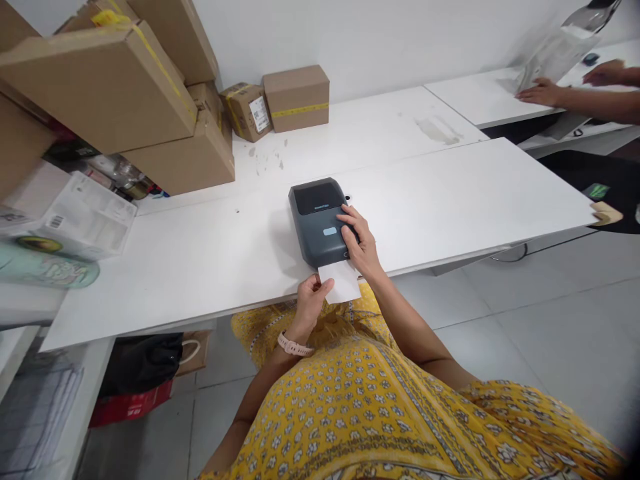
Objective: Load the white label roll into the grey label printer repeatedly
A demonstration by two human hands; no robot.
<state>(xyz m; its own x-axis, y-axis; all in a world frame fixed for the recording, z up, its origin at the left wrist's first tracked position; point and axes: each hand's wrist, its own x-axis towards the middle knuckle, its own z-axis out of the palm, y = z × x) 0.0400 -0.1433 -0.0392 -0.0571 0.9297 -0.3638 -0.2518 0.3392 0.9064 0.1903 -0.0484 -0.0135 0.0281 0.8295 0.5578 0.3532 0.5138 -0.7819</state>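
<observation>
A dark blue-grey label printer [320, 240] with a black glossy top panel and a light blue button stands near the front edge of a white table [425, 193]. A white paper label [341, 285] sticks out of its near end and hangs past the table edge. My left hand [313, 297], with a pink watch band at the wrist, pinches the left side of this label between thumb and fingers. Resting on the printer's right side is my right hand [361, 241], fingers spread over the housing and thumb near its front; it grips nothing.
Cardboard boxes [100, 87] are piled at the left, with two smaller taped boxes [296, 100] against the wall. A white package [45, 207] and a green bottle [55, 272] lie far left. At upper right, another person's hands [543, 92] handle a clear plastic bag [555, 57].
</observation>
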